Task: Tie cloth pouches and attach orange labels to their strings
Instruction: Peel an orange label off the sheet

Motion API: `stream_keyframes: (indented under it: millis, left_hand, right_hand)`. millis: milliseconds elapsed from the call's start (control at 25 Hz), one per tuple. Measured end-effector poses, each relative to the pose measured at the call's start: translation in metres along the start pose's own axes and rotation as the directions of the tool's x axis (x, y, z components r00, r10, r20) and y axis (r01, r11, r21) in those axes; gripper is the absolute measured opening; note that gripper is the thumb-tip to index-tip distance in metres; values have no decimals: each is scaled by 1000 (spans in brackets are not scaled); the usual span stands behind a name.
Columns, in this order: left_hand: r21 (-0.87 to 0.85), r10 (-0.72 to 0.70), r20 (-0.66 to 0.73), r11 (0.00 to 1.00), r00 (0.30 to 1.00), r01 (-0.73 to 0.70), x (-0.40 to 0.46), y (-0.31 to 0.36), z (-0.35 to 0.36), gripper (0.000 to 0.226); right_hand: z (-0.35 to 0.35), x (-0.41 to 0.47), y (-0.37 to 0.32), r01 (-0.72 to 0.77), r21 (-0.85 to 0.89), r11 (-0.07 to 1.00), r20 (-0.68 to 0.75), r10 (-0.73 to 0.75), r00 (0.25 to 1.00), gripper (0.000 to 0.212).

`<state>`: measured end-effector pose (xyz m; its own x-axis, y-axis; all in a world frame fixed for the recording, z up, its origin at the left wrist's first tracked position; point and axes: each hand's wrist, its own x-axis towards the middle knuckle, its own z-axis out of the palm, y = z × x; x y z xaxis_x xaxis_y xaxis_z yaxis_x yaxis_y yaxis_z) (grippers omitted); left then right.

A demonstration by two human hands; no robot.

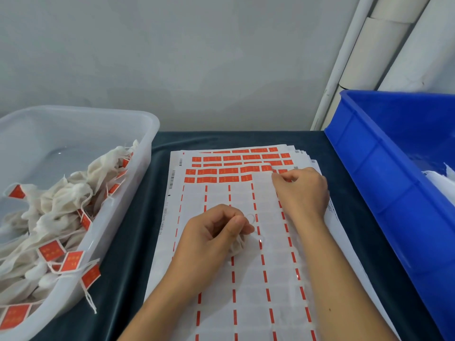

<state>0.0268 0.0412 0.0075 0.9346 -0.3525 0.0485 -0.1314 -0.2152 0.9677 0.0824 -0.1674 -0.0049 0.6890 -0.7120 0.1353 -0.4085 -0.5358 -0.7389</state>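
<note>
**Peeling a label while holding a pouch**

A bench [128,242] under a dark cloth is carrying everything, standing against a grey wall [172,57]. White pipes [384,45] are running up the corner at the far right.

A blue bin [384,173] is sitting along the right edge of the bench, with something white showing inside it at the picture's edge. On the left, a clear tub [138,134] is holding a heap of tied white pouches [61,200], each with an orange label on its string; one string is hanging over the tub's near rim.

Between bin and tub, a fanned stack of sheets [246,279] is lying flat. The top sheet is mostly stripped, showing only red dashes between blank cells, while rows of orange labels [216,175] are filling its far end and the sheets beneath.

The right hand [301,190] is resting on the stack's far right, its thumb and forefinger pinching a label at the end of an orange row.

The left hand [216,232] is lying mid-sheet with fingers curled, gripping a pouch [237,244] whose white cloth is poking out below the thumb. A loop of string [251,216] is standing out just beyond the fingertips.
</note>
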Motion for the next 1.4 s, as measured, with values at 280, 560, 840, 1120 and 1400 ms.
stream_keyframes:
  millis: [280,560,840,1120,1400]
  left_hand:
    - [-6,-1,9,1000,1000,1,0,0,0,27]
    - [-16,-23,-7,1000,1000,23,0,0,1,21]
    - [-64,-26,-39,998,999,23,1,0,1,18]
    - [-55,-48,-58,997,997,45,1,0,1,12]
    - [-99,-34,-77,995,996,27,-1,2,0,12]
  right_hand:
    - [-9,10,2,16,-24,1000,99,-13,995,26]
    - [-4,3,1,256,-213,943,69,-247,967,23]
    - [-7,8,0,143,-46,989,-30,-145,989,19]
    - [-23,19,-4,79,14,997,-177,-75,981,12]
    - [-41,-23,-30,253,270,929,118,-293,949,11]
